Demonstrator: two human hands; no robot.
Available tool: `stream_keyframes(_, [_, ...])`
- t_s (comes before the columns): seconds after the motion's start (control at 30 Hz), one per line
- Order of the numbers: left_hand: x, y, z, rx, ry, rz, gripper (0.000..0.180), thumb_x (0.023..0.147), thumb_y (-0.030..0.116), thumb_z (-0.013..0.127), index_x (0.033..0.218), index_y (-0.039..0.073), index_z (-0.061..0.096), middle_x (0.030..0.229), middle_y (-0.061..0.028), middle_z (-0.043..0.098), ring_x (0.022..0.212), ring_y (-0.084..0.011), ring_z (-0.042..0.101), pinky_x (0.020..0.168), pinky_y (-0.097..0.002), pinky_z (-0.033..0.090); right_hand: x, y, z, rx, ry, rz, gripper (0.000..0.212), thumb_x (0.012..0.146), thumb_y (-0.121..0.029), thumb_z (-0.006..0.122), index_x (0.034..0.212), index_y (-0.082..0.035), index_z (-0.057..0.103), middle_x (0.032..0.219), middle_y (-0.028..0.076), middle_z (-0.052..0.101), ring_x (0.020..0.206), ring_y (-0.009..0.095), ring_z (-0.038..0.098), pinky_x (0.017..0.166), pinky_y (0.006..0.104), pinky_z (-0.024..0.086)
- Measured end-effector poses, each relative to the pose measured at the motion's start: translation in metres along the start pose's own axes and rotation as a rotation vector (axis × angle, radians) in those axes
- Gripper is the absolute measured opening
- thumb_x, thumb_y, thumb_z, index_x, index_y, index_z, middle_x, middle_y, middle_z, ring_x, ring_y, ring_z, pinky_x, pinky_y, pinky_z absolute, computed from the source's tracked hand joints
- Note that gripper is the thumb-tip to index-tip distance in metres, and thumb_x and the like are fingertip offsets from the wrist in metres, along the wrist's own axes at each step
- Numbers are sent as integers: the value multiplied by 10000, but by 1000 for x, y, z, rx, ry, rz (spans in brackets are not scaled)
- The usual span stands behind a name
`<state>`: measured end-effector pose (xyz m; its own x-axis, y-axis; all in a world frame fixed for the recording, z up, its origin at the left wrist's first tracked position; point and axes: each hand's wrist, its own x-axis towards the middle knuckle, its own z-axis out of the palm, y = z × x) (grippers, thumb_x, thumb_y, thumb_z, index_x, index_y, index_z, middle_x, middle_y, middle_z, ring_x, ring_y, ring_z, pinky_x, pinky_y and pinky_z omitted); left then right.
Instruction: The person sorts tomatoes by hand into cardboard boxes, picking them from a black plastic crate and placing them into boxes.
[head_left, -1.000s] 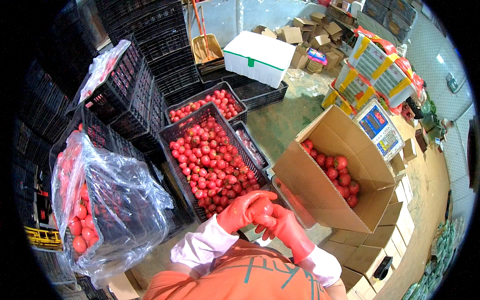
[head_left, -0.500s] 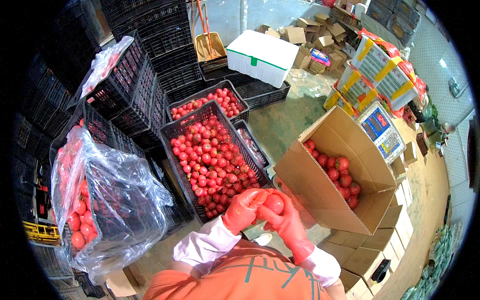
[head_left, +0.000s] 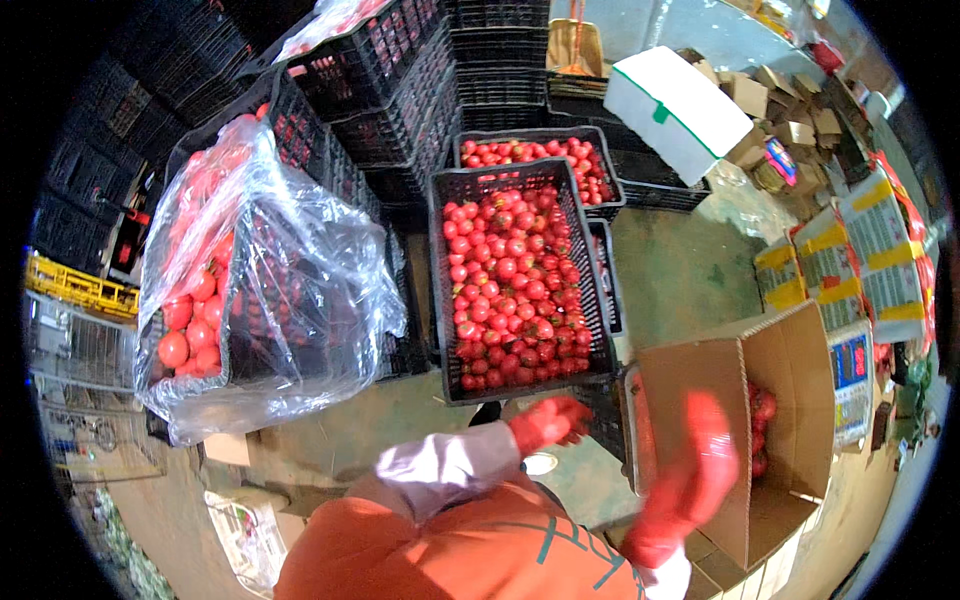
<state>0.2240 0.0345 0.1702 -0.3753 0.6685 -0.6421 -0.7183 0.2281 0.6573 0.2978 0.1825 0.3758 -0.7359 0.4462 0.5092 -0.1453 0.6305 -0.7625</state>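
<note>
- Holding my right hand (head_left: 702, 455) beside the open carton (head_left: 690, 360); blurred, can't tell its grip.
- Left hand (head_left: 548, 424) loosely spread, nearer the tomatoes (head_left: 515, 290): ahead, crate (head_left: 592, 290) lengthwise away from me.

Glossy red round tomatoes (head_left: 515, 290) heaped in black crate (head_left: 592, 300); more, part-hidden, inside open brown carton (head_left: 695, 365).

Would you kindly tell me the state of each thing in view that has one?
Cardboard box: open, tomatoes inside.
Left hand: fingers partly bent, nothing visible in it.
Right hand: blurred, by the box; hold unclear.
Front black crate: uncovered, well filled with tomatoes.
Clear plastic: crumpled, partly over tomatoes at left.
White foam box: lid on.
Scale: display lit.
</note>
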Motion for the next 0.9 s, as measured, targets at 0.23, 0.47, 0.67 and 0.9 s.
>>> stream_keyframes(0.23, [24, -49, 21, -862, 4, -357, 275, 938, 203, 572, 1183, 85, 610, 1138, -67, 652, 1057, -183, 596, 895, -340, 495, -84, 95, 113, 106, -592, 18, 261, 792, -95, 608, 1032, -30, 687, 1065, 177, 675, 1040, 356, 625, 917, 416, 476])
stream_keyframes(0.47, [43, -41, -51, -146, -2, -117, 272, 845, 212, 688, 1113, 165, 689, 1076, 22, 675, 980, -115, 596, 839, -340, 488, -162, 233, 95, -641, -770, 408, 284, 891, -253, 563, 1040, -48, 689, 1032, 191, 677, 952, 361, 642, 828, 461, 498])
stream_keyframes(0.67, [110, -4, -201, 1274, 565, -91, 301, 836, 364, 569, 845, 84, 679, 883, -193, 675, 828, -375, 653, 723, -505, 496, -176, 224, 109, -295, -622, 596, 274, 873, -132, 596, 1096, 8, 670, 1043, 225, 679, 924, 376, 662, 835, 429, 524])
stream_keyframes(0.9, [180, -87, -341, 1949, 1501, -707, 281, 875, 261, 477, 754, 95, 670, 873, -181, 685, 831, -388, 670, 695, -519, 525, -159, 178, 179, -42, -716, 849, 224, 918, -112, 568, 1048, 15, 699, 1007, 171, 714, 976, 258, 681, 877, 348, 512])
